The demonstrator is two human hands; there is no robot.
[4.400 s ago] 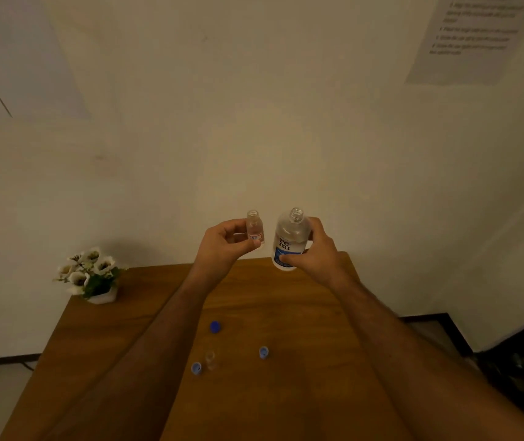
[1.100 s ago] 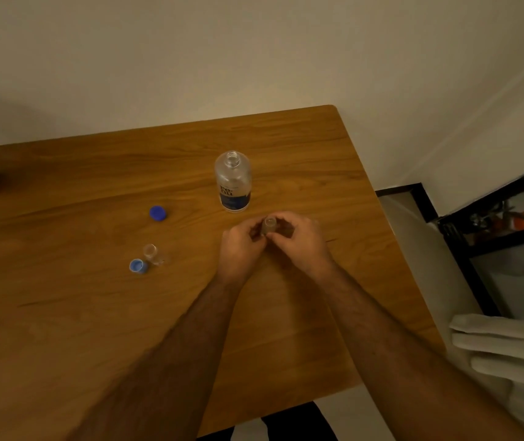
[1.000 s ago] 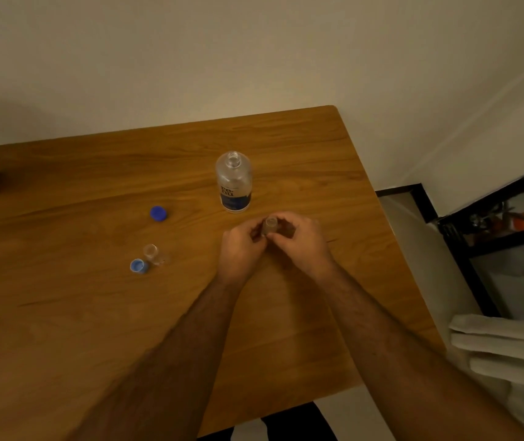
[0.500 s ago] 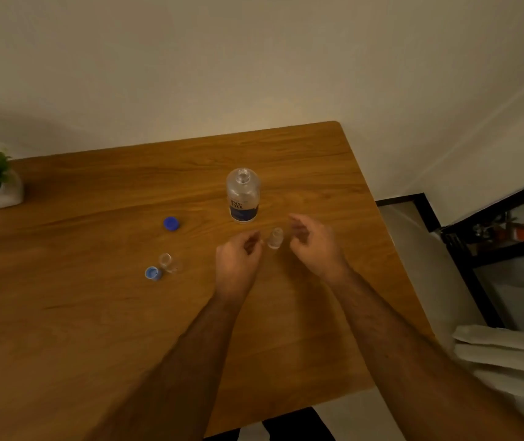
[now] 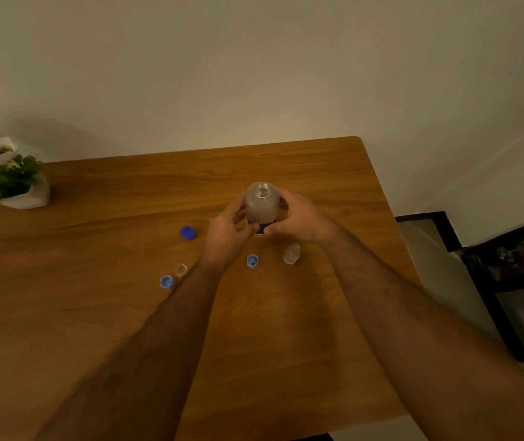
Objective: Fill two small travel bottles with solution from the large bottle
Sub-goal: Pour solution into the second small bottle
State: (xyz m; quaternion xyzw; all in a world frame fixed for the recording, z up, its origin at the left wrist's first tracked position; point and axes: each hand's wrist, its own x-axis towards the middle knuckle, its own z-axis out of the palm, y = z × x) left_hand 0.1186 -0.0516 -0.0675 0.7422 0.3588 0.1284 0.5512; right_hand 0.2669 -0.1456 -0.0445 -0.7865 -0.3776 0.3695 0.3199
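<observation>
The large clear bottle [image 5: 261, 205] with a blue label stands uncapped at the table's middle. My left hand [image 5: 227, 233] grips its left side and my right hand [image 5: 302, 216] its right side. One small travel bottle [image 5: 291, 253] stands just below my right wrist, without a blue cap. The other small travel bottle [image 5: 180, 270] stands open to the left of my left forearm. A light blue small cap [image 5: 166, 281] lies beside it, and another [image 5: 252, 261] lies between my wrists. The dark blue large cap [image 5: 188, 233] lies left of my left hand.
The wooden table [image 5: 95, 313] ends at a right edge near my right arm and a front edge below. A white pot of flowers [image 5: 15, 186] sits at the back left corner. A black metal frame [image 5: 483, 281] stands on the floor to the right.
Both hands let go of the small travel bottle, left it standing on the table, and moved forward onto the large bottle. A light blue cap now shows between my wrists.
</observation>
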